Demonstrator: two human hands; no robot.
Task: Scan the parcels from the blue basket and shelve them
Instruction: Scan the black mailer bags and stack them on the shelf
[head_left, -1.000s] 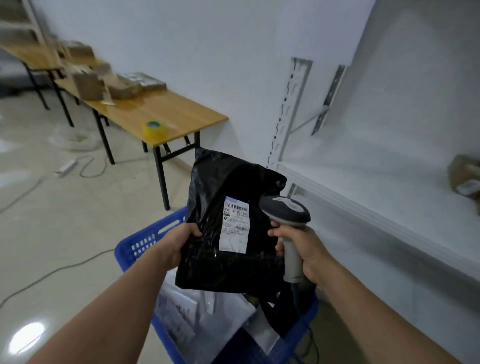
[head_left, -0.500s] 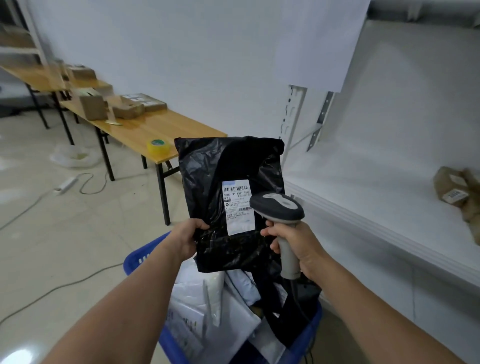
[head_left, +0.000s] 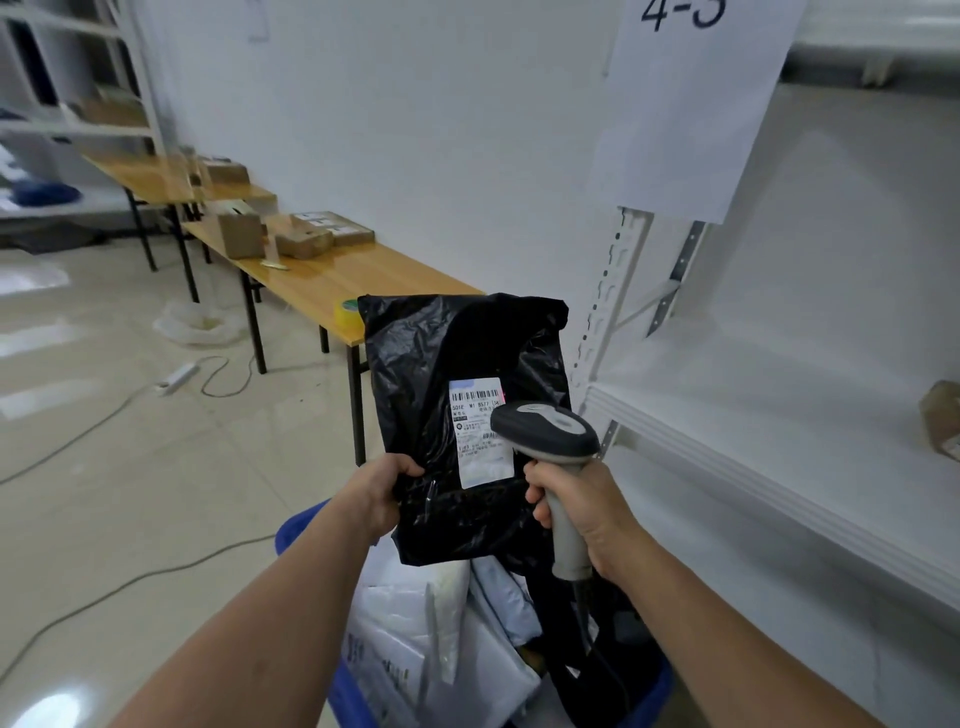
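My left hand (head_left: 382, 496) grips the lower left edge of a black plastic parcel (head_left: 441, 364) and holds it upright above the blue basket (head_left: 291, 535). A white barcode label (head_left: 475, 434) faces me on the parcel's front. My right hand (head_left: 582, 512) grips the handle of a grey barcode scanner (head_left: 545, 431), whose head points at the label and covers its right edge. A small red light shows at the label's right side. Several white and grey mailer bags (head_left: 431, 634) fill the basket below.
A white metal shelf (head_left: 753, 467) runs along the right, with a brown parcel (head_left: 943, 423) on it and a paper sign (head_left: 691, 104) above. Wooden tables (head_left: 332, 280) with cardboard boxes (head_left: 296, 236) and a yellow tape roll (head_left: 347, 314) stand at the left wall. Cables (head_left: 104, 587) cross the floor.
My left hand has raised the black parcel higher above the basket and turned it upright. The scanner has come closer to the label. My view has lifted toward the shelf.
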